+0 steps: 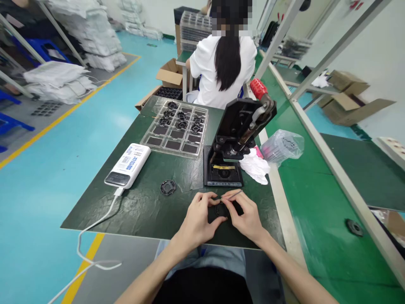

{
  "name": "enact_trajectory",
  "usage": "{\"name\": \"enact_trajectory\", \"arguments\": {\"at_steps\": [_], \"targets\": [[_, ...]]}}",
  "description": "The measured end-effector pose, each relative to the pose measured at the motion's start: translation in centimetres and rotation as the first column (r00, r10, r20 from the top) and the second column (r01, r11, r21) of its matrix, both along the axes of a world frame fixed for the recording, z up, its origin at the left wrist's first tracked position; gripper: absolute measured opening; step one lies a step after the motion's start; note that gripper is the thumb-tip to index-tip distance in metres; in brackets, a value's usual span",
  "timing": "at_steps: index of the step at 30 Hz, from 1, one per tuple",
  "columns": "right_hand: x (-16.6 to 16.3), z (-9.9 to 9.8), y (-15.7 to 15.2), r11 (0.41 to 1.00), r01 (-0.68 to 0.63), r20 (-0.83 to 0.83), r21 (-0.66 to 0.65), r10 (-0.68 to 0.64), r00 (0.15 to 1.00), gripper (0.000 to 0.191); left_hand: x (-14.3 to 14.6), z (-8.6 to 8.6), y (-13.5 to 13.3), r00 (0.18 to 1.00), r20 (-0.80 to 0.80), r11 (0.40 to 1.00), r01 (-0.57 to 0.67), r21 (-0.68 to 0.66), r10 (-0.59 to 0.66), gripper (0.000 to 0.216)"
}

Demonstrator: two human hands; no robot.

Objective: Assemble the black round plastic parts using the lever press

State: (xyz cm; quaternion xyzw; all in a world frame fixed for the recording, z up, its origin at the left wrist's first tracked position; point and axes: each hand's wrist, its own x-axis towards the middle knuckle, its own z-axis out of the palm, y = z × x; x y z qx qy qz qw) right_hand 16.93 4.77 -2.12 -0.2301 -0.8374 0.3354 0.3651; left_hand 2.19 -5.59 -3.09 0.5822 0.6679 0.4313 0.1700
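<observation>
My left hand (198,215) and my right hand (245,213) meet near the front edge of the dark green table (139,211). Together they pinch a small black round part (221,210) between the fingertips. My right hand also grips thin tweezers (232,194) that point left over the part. A second black round part (167,187) lies loose on the table, left of my left hand. Just beyond my hands stands a black hand press (236,135) with a red-knobbed lever (258,88).
A clear plastic tray (177,128) with several black parts sits at the back. A white power bank (128,165) with a cable lies at left. White cloth (255,166) and a plastic bag (282,145) lie by the press. A person in white sits ahead. A green conveyor (316,202) runs along the right.
</observation>
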Motion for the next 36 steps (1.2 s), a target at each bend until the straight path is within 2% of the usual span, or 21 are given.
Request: {"name": "enact_trajectory", "arguments": {"at_steps": [6, 14, 23, 28, 36], "targets": [[0.38, -0.48, -0.33, 0.999, 0.01, -0.058, -0.031, -0.012, 0.998, 0.012, 0.0, 0.07, -0.07, 1.0, 0.001, 1.0, -0.002, -0.006, 0.002, 0.064], [-0.13, -0.23, -0.36, 0.998, -0.039, -0.013, 0.043, 0.04, 0.999, 0.014, 0.1, -0.16, -0.01, 1.0, -0.002, 1.0, -0.021, 0.019, 0.021, 0.072], [-0.06, -0.21, -0.5, 0.999, -0.033, 0.017, 0.029, 0.033, 0.999, 0.015, 0.09, -0.34, -0.15, 0.999, -0.019, 1.0, -0.025, 0.019, 0.026, 0.068], [-0.12, -0.13, -0.67, 0.996, -0.074, 0.026, 0.052, 0.073, 0.997, 0.016, 0.16, -0.32, -0.12, 1.0, 0.003, 1.0, -0.023, 0.003, 0.023, 0.07], [-0.15, -0.21, -0.51, 0.999, -0.031, -0.007, 0.041, 0.032, 0.999, 0.018, 0.12, -0.41, -0.06, 1.0, -0.003, 1.0, -0.029, 0.005, 0.029, 0.063]]}}
